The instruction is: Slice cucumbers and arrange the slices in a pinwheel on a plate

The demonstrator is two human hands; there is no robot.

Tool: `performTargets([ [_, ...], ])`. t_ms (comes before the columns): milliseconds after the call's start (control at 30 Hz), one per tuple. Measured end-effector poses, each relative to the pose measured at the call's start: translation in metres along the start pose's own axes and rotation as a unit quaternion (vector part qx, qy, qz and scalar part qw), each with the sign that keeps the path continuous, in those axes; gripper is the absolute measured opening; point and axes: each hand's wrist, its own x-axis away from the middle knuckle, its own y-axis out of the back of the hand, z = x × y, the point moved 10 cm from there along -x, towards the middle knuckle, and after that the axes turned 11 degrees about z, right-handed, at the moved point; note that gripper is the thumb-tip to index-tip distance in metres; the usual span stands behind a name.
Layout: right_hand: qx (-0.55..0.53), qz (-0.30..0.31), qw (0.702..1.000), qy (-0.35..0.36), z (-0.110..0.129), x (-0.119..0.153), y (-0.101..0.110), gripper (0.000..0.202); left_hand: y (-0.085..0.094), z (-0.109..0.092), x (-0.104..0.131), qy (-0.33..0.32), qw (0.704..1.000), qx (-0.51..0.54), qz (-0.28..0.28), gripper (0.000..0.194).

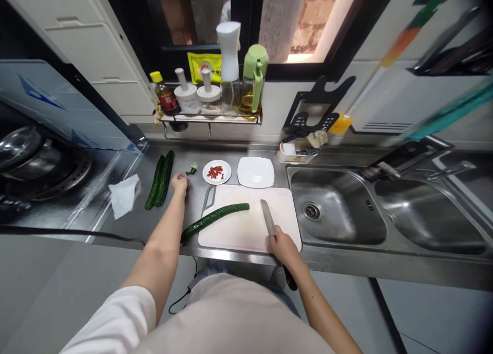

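Centrally, a cucumber (216, 215) lies partly on the cutting board (239, 236), between the right hand (284, 245), grasping a knife (267, 216), and the left hand (179, 183), its grip indiscernible, beside green scraps (191, 169).

One cucumber (216, 215) lies partly on the cutting board (239, 235).
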Motion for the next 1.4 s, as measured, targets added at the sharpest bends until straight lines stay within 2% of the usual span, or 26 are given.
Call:
performTargets([
  [67, 0.001, 0.004, 1.0, -0.002, 0.001, 0.001, 0.0, 0.025, 0.006, -0.009, 0.014, -0.002, 1.0, 0.005, -0.031, 0.042],
  [167, 0.001, 0.006, 1.0, 0.0, 0.002, 0.002, 0.001, 0.025, 0.0, -0.043, 0.046, -0.1, 0.994, -0.029, -0.033, 0.033],
  [267, 0.003, 0.004, 1.0, 0.0, 0.004, 0.003, 0.002, 0.026, -0.029, -0.078, 0.092, -0.231, 0.97, -0.072, 0.039, 0.029],
  [333, 0.006, 0.005, 1.0, -0.002, 0.004, 0.003, 0.002, 0.026, -0.054, -0.09, 0.126, -0.298, 0.945, -0.093, 0.1, 0.028],
  [400, 0.009, 0.007, 1.0, -0.003, 0.004, 0.002, 0.001, 0.026, -0.081, -0.096, 0.159, -0.35, 0.914, -0.12, 0.165, 0.025],
  [467, 0.008, 0.009, 1.0, -0.004, 0.004, 0.002, 0.0, 0.027, -0.101, -0.097, 0.184, -0.381, 0.89, -0.15, 0.199, 0.023],
  [600, 0.008, 0.004, 1.0, -0.001, 0.003, 0.0, -0.001, 0.026, -0.13, -0.094, 0.215, -0.409, 0.857, -0.199, 0.243, 0.022],
  [733, 0.015, 0.006, 1.0, 0.001, 0.003, -0.002, -0.001, 0.027, -0.146, -0.095, 0.228, -0.427, 0.839, -0.223, 0.254, 0.023],
  [967, 0.014, 0.011, 1.0, -0.001, 0.007, 0.0, 0.002, 0.026, -0.158, -0.09, 0.225, -0.406, 0.849, -0.222, 0.256, 0.026],
  [1133, 0.02, 0.011, 1.0, -0.01, 0.007, -0.003, 0.003, 0.028, -0.161, -0.084, 0.222, -0.387, 0.854, -0.235, 0.255, 0.028],
  [1400, 0.003, -0.026, 1.0, -0.014, 0.013, -0.006, 0.008, 0.028, -0.159, -0.086, 0.226, -0.408, 0.848, -0.24, 0.239, 0.029],
])
